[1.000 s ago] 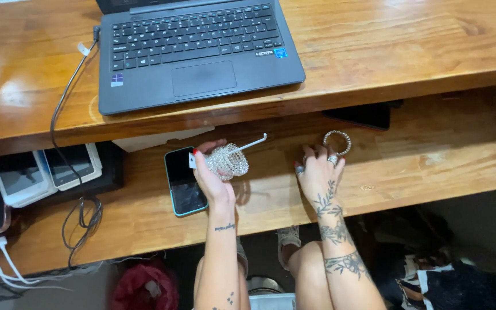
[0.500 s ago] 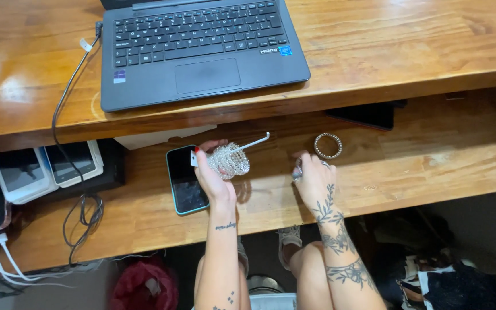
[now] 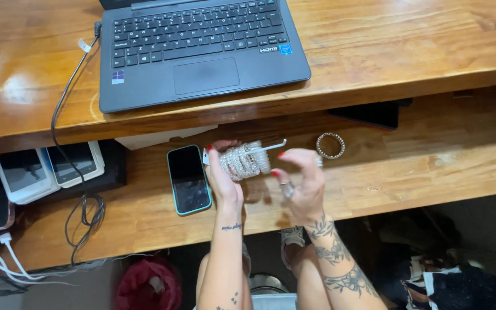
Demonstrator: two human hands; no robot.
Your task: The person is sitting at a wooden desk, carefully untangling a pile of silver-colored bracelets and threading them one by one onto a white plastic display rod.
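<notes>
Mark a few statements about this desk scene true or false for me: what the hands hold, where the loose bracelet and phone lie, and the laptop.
1. The left hand holds a stack of sparkly bracelets on a white rod. True.
2. A single loose bracelet lies on the lower shelf. True.
3. The right hand grips the loose bracelet. False: it is apart from it, nearer the stack.
4. The phone lies on the laptop. False: it lies on the lower shelf.
5. The laptop is closed. False: its keyboard shows.

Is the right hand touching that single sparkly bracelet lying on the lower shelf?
Apart. The head view shows bare wood between the right hand and the single bracelet.
</notes>
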